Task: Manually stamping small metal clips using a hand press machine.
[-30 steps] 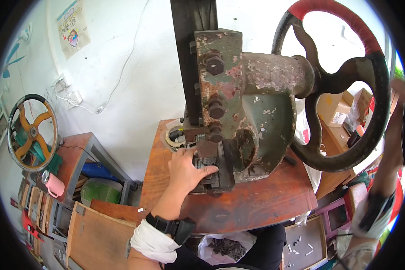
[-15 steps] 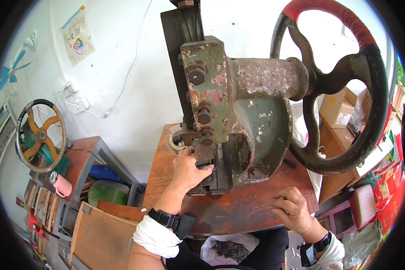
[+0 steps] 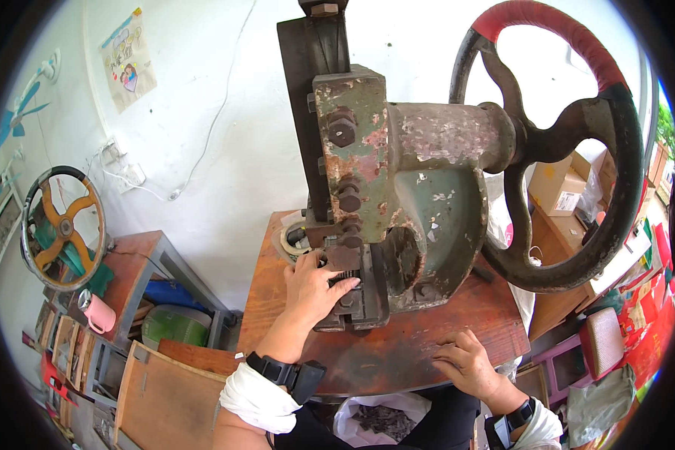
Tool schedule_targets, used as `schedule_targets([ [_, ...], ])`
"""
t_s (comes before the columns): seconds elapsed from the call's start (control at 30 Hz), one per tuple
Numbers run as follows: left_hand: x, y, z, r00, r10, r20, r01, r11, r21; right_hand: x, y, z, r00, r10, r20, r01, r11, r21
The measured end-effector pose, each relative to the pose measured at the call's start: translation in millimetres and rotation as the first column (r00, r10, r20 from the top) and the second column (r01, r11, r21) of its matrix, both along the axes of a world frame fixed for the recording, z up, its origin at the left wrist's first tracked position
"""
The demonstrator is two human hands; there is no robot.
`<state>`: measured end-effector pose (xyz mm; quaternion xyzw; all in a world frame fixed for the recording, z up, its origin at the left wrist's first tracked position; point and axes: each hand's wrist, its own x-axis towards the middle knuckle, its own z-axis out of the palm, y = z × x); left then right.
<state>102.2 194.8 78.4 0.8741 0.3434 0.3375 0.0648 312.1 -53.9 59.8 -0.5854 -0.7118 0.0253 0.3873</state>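
A hand-operated screw press with worn green paint point(image 3: 439, 217) stands on a reddish-brown wooden table point(image 3: 412, 345). At the foot of its ram sits a dark metal die with a ridged, spring-like part point(image 3: 347, 277). My left hand point(image 3: 311, 292) reaches into this spot, its thumb and fingers closed around the ridged part's near side. What lies between the fingertips is hidden. My right hand point(image 3: 469, 366) hovers by the table's front edge, right of the press. Its fingers are loosely bent and apart, and nothing shows in them.
The press's large handwheel point(image 3: 615, 142), partly wrapped in red, stands at the upper right. Between my legs a white bag point(image 3: 349, 424) holds dark scraps. A roll of tape point(image 3: 286, 241) lies behind the die. At left are a second handwheel point(image 3: 66, 227) and a pink mug point(image 3: 97, 311).
My right hand has shifted left and slightly down, toward the table's front edge. The left hand stays at the die with little change. The whole view has shifted slightly.
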Motion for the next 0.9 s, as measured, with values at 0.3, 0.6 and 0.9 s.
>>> schedule_targets([
  [0.3, 13, -10, 16, 0.973, 0.096, 0.210, -0.057, 0.981, -0.183, -6, 2, -14, 1.000, 0.006, -0.009, -0.006, 0.999, -0.052],
  [0.6, 14, 0, 4, 0.958, 0.122, 0.259, -0.073, 0.978, -0.194, -12, 6, -25, 0.999, 0.011, -0.042, -0.013, 0.999, -0.053],
  [0.9, -3, -5, 7, 0.936, 0.122, 0.329, -0.059, 0.979, -0.195, -20, 17, -29, 0.997, 0.022, -0.072, -0.024, 0.999, -0.035],
])
